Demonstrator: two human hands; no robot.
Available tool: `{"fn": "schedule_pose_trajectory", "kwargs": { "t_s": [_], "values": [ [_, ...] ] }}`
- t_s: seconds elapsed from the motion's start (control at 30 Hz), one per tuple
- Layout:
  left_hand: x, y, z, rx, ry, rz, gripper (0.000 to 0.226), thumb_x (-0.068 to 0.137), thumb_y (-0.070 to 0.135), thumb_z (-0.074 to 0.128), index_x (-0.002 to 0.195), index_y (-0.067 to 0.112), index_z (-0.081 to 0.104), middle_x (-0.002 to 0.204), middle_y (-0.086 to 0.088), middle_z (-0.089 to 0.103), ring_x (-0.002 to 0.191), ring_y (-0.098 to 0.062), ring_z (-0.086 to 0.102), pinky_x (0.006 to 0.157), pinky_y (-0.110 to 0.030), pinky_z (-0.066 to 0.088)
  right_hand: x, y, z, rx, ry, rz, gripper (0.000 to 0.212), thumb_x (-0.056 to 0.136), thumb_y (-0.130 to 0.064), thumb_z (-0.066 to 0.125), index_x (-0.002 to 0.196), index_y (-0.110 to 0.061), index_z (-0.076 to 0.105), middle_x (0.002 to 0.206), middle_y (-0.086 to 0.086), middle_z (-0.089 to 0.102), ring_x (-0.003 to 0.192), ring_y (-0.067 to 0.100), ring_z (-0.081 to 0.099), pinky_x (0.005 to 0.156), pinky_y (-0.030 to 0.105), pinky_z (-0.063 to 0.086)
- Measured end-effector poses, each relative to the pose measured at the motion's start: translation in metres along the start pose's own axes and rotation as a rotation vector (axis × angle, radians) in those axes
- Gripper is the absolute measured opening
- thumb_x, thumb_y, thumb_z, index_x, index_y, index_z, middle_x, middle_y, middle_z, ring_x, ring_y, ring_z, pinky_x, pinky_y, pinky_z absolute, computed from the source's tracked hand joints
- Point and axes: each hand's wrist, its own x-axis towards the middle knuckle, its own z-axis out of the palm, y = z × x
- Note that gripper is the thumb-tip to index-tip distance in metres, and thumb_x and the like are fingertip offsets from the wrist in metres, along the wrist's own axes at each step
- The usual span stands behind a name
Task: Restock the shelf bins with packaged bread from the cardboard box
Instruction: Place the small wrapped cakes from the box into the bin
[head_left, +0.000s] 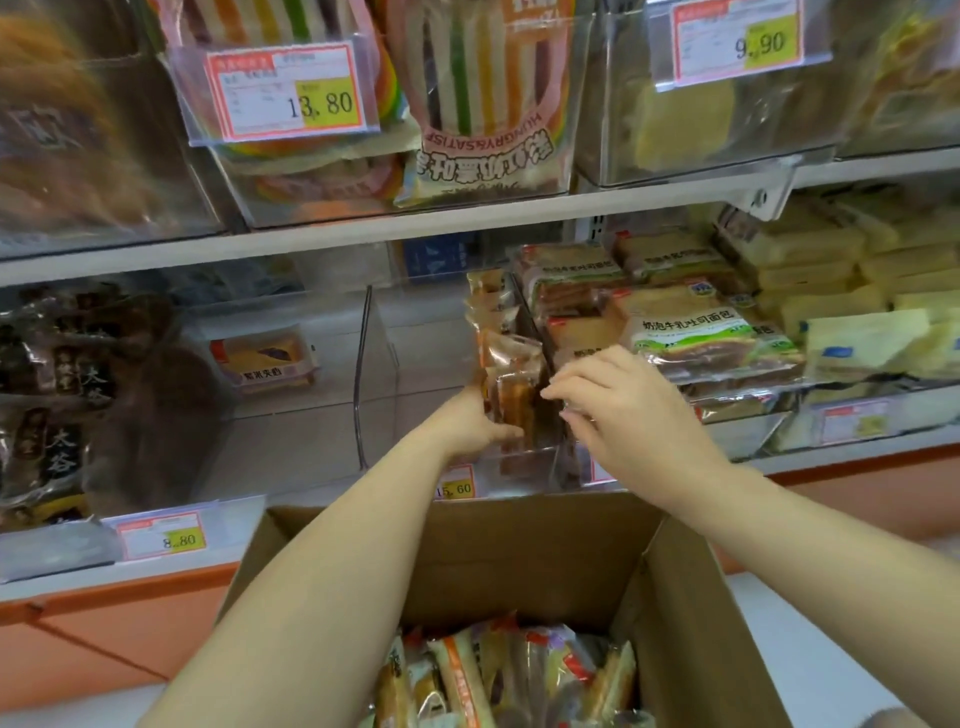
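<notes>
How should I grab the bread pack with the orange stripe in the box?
Pinch the top edge of the orange-striped pack from above. It stands on edge, wedged between other packs in the cardboard box, so probably only its top is free.

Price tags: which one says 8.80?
The 8.80 tag, lowest and farthest left, just left of the cardboard box. The other readable tags say 13.80, 9.90 and 15.60.

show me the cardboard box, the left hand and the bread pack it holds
cardboard box (519, 561): head view, bare inner back wall
left hand (472, 422): head view, back of the hand
bread pack (514, 395): head view, clear front wrapper
</notes>
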Motion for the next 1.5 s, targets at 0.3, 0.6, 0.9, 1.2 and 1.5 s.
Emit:
{"fn": "schedule_pose_trajectory", "kwargs": {
  "t_s": [0.3,0.6,0.9,1.2,1.5],
  "values": [
    [0.019,-0.001,0.011,0.127,-0.035,-0.055,0.049,0.079,0.016,0.076,0.122,0.011,0.053,0.116,-0.010,0.063,0.107,-0.026,0.060,0.095,-0.037,0.047,-0.026,0.001,0.021,0.015,-0.408,0.179,0.040,0.097,-0.023,0.048,0.138,-0.025,0.047,0.135,-0.006,0.053,0.123,0.013,0.044,0.097,0.030,0.046],
    [0.028,-0.001,0.016,0.094,0.162,-0.102,0.065,0.080,0.021,0.072,0.131,0.008,0.033,0.109,-0.013,0.062,0.097,-0.031,0.063,0.080,-0.038,0.053,-0.027,0.010,0.025,0.036,-0.432,0.179,0.038,0.096,-0.021,0.047,0.133,-0.024,0.052,0.128,-0.006,0.058,0.118,0.013,0.045,0.093,0.032,0.048],
    [0.024,-0.010,0.006,-0.152,-0.033,-0.062,0.048,0.078,0.019,0.077,0.094,0.039,0.036,0.106,0.002,0.051,0.109,-0.026,0.055,0.098,-0.045,0.047,-0.028,0.010,0.024,0.058,-0.439,0.195,0.037,0.095,-0.021,0.050,0.132,-0.024,0.054,0.129,-0.005,0.058,0.120,0.013,0.045,0.096,0.035,0.047],
    [0.031,-0.012,0.006,-0.041,-0.232,-0.136,0.053,0.076,0.036,0.076,0.122,0.018,0.058,0.121,-0.004,0.062,0.111,-0.023,0.059,0.100,-0.043,0.047,-0.025,0.009,0.022,0.072,-0.448,0.221,0.036,0.094,-0.020,0.050,0.130,-0.025,0.056,0.127,-0.005,0.059,0.119,0.013,0.045,0.095,0.037,0.047],
    [0.032,-0.009,0.011,-0.132,-0.041,-0.161,0.038,0.079,0.026,0.076,0.106,0.023,0.049,0.122,-0.012,0.061,0.109,-0.030,0.059,0.094,-0.048,0.050,-0.028,0.008,0.023,0.058,-0.438,0.206,0.037,0.094,-0.022,0.051,0.131,-0.023,0.056,0.130,-0.005,0.058,0.121,0.014,0.045,0.098,0.036,0.045]
  ]
}}
